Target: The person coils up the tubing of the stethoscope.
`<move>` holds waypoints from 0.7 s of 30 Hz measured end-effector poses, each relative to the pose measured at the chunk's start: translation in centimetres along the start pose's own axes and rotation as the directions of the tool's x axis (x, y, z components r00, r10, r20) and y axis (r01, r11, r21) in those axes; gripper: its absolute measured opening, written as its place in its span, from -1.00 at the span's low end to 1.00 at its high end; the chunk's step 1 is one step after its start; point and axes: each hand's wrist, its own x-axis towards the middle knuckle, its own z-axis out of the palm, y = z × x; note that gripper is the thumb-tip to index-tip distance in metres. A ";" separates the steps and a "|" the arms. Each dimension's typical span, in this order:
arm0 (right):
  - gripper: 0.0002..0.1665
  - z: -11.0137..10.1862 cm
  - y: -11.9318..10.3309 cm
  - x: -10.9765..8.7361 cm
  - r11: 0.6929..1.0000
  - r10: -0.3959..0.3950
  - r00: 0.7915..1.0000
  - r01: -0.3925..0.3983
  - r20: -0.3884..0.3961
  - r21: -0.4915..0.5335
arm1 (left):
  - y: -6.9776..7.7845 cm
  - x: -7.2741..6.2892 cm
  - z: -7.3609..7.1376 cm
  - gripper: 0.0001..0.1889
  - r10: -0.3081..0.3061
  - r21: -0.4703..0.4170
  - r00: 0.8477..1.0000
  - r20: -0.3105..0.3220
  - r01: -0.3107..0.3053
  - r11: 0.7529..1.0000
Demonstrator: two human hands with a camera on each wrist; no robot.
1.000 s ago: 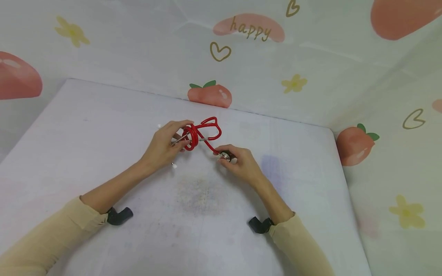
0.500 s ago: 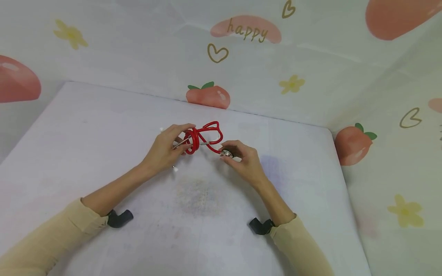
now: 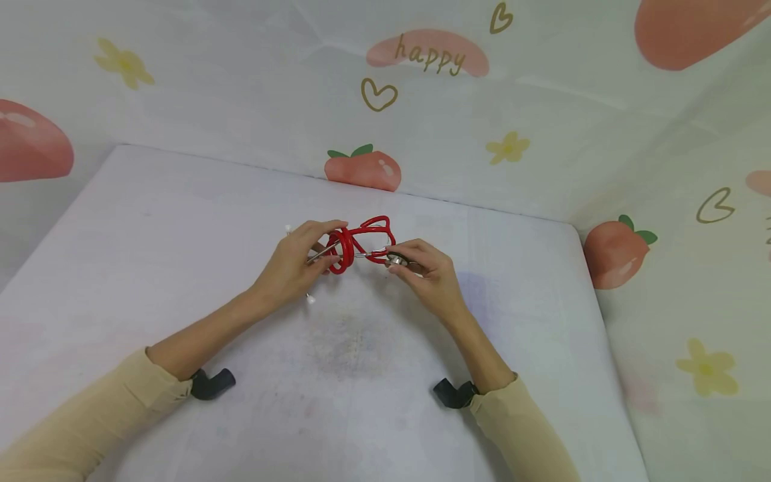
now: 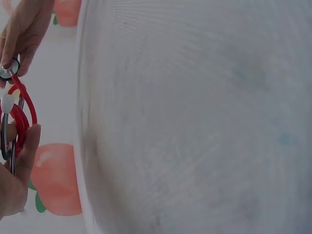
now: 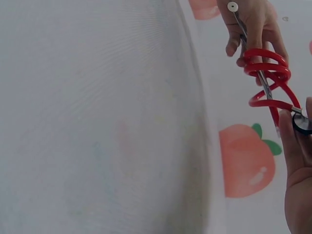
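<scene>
A stethoscope (image 3: 347,251) with red tubing is held up between both hands over the table. Its tube is wound in several coils around the metal ear tubes, with a loop sticking out to the right. My left hand (image 3: 298,258) grips the coils and ear tubes between thumb and fingers; a white ear tip (image 3: 310,299) pokes out below it. The round metal chest piece (image 3: 397,260) is pinched by my right hand (image 3: 430,271), close beside the loop. In the right wrist view the coils (image 5: 268,68) circle the metal tubes, and the chest piece (image 5: 302,123) lies at the fingertips.
The white table (image 3: 253,415) has faint stains and a purple patch on the right. Behind it and to its right hangs a white backdrop (image 3: 241,87) printed with peaches and flowers. A black curved mount (image 3: 213,384) sits at each wrist.
The right hand has brought the chest piece closer to the coils, and the tube stretch between them has drawn in. The left hand, still gripping the coils, has shifted slightly right.
</scene>
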 end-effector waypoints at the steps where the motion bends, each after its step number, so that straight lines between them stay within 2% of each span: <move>1: -0.64 0.0 0.0 0.0 1.000 0.001 1.000 -0.001 0.004 0.008 | 0.0 0.0 0.0 -0.31 0.002 -0.001 1.000 -0.004 -0.002 1.000; 6: -0.59 -0.4 -0.1 0.0 0.998 0.014 1.000 -0.014 -0.005 0.066 | 0.2 0.1 -0.2 -0.31 0.016 -0.016 1.000 -0.015 -0.016 1.000; 10: -0.59 -0.5 1.1 -0.1 0.992 0.027 0.999 -0.022 -0.040 0.122 | 0.4 0.1 -0.3 -0.32 0.039 -0.036 0.999 -0.021 -0.039 0.999; 13: -0.58 -0.5 2.0 -0.1 0.986 0.032 0.996 -0.019 -0.080 0.163 | 0.6 0.2 -0.3 -0.32 0.055 -0.042 0.998 -0.034 -0.057 0.997; 17: -0.61 -0.1 2.1 0.0 0.976 0.024 0.988 0.009 -0.151 0.217 | 0.8 0.2 -0.3 -0.31 0.068 -0.046 0.996 -0.052 -0.070 0.996; 21: -0.62 0.2 1.9 0.3 0.976 0.016 0.981 0.026 -0.192 0.215 | 1.0 0.1 -0.3 -0.32 0.093 -0.052 0.994 -0.063 -0.097 0.994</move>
